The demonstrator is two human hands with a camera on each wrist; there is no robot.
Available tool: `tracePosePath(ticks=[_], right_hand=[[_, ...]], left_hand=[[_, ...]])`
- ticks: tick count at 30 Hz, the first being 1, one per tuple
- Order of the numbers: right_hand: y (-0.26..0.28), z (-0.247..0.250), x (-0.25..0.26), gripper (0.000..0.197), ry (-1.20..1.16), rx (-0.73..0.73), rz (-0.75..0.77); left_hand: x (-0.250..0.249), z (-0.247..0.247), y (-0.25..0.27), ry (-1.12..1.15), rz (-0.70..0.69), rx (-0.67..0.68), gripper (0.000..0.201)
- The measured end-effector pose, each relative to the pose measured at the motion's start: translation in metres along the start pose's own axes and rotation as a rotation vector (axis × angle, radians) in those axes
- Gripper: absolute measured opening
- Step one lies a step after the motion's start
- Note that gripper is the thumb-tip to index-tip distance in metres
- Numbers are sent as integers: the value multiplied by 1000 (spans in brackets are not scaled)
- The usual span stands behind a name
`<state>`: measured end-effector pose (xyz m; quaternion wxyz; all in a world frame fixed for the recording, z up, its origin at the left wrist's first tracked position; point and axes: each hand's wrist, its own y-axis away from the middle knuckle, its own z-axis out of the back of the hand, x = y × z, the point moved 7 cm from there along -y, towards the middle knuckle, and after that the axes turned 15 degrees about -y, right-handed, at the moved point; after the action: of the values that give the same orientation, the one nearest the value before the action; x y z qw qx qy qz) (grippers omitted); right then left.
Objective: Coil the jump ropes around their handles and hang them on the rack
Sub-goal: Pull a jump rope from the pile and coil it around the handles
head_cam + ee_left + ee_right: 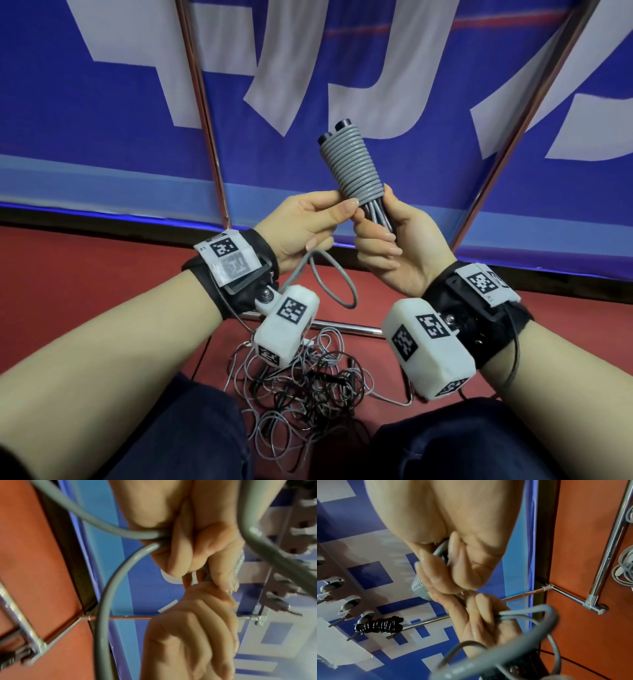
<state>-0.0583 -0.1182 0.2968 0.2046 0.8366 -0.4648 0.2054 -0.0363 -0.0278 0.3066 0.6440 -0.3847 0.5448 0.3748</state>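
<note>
Right hand [394,246] grips 2 black handles [334,132] bound in ribbed grey rope [356,164]; left hand [305,226] pinches loose smooth tail. Tangled ropes [301,383] on red floor [85,274].

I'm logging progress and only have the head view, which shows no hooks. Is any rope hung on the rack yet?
Observer: Yes. The right wrist view shows one black coiled rope hanging on a rack hook.
Operator: Any free hooks?
Observer: Several hooks beside it carry nothing.
Operator: How does the left hand hold the loose tail?
Observer: In the left wrist view, two strands of the grey rope run into the curled fingers of the left hand.
</note>
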Motion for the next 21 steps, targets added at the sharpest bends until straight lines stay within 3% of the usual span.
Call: tracePosePath(ticks=[5,10,14,15,17,19,21], right_hand=[[-4,-2,2,54,140,-35,154],[-6,8,-6,65,356,-117,100],[-9,39,-1,66,800,-399,16],[-10,46,9,54,974,-474,75],[-5,45,39,30,1348,-539,364],[1,24,49,67,1695,-372,648],[2,8,34,90,2052,-185,736]], left_hand=[[1,-5,0,172,24,48,19],[9,8,0,66,27,-8,18],[20,25,-4,-121,69,-154,24],[24,31,-4,-184,88,-182,27],[29,36,-4,-314,118,-184,25],[34,34,-3,-464,139,-116,15],[39,29,-1,-576,167,-16,16]])
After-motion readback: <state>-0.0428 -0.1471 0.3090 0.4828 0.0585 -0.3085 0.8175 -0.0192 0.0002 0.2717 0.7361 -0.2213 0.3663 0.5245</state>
